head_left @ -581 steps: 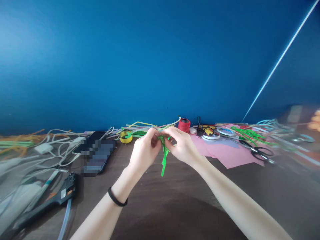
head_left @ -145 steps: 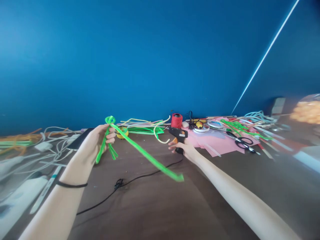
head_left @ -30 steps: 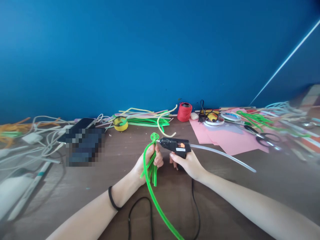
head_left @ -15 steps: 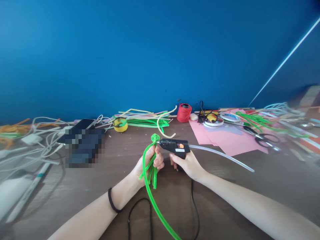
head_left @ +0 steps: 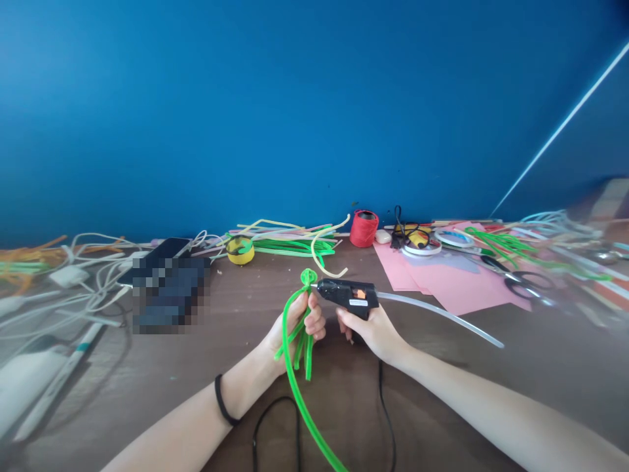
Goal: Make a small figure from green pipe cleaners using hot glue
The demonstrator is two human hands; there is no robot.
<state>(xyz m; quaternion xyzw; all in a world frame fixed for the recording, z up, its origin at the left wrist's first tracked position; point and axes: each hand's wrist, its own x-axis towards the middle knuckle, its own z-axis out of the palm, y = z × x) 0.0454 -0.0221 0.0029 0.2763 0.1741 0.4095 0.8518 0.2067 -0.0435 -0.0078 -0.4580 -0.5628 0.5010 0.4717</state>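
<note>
My left hand pinches a bunch of green pipe cleaners, whose tops curl into a small round knot above my fingers. Short ends hang below the fist, and one long strand curves down toward the bottom edge. In my right hand is a black hot glue gun, held by its grip. Its metal nozzle points left and is at the stem just under the knot; whether it touches I cannot tell. A clear glue stick sticks out of the gun's rear, and a black cord hangs below.
At the back lie green pipe cleaners, a yellow tape roll and a red spool. Pink paper and black-handled scissors are on the right. Phones, white cables and a white pen-like stick lie left.
Both hands keep nearly the same pose, with the glue gun's nozzle still at the green stem. The whole view has shifted slightly, so everything sits a little lower and further right.
</note>
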